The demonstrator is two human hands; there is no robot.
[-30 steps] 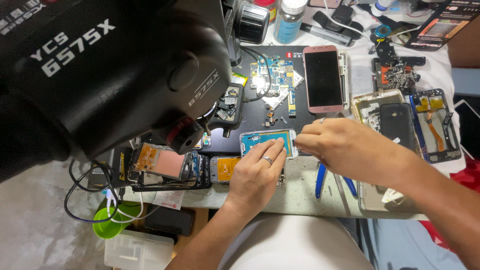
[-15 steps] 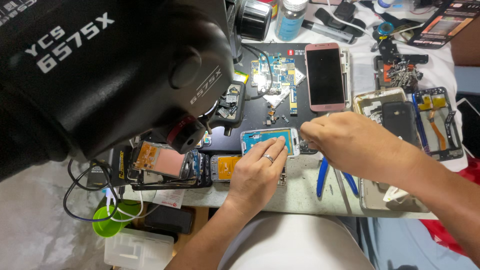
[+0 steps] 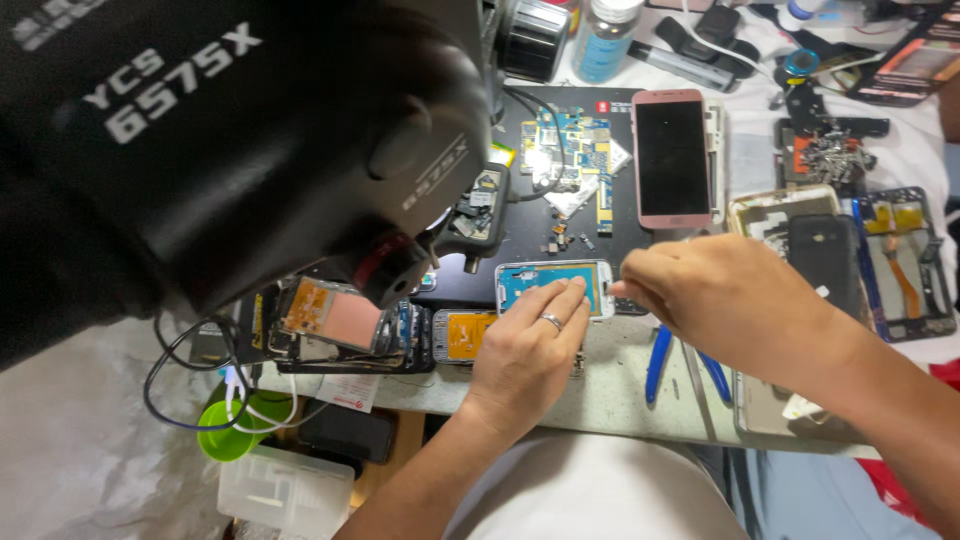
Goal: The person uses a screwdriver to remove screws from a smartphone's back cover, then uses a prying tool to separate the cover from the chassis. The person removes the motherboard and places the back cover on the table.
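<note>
An opened white phone frame [image 3: 540,280] with a blue inside lies on the bench edge in front of me. My left hand [image 3: 525,355], a ring on one finger, rests on its near side and holds it flat with the fingertips. My right hand [image 3: 720,300] is at the frame's right end, fingers pinched together; whether a small tool or part is between them cannot be seen. A large black microscope head [image 3: 230,150] fills the upper left and hides part of the bench.
A pink phone [image 3: 672,155] and a blue circuit board [image 3: 570,150] lie on the black mat. Blue-handled pliers [image 3: 660,360] lie right of my left hand. Opened phones [image 3: 340,320], phone frames [image 3: 900,260], a bottle [image 3: 605,40] and a green cup [image 3: 235,430] surround the work.
My right hand has shifted slightly left toward the frame's right end. My left hand stays on the frame.
</note>
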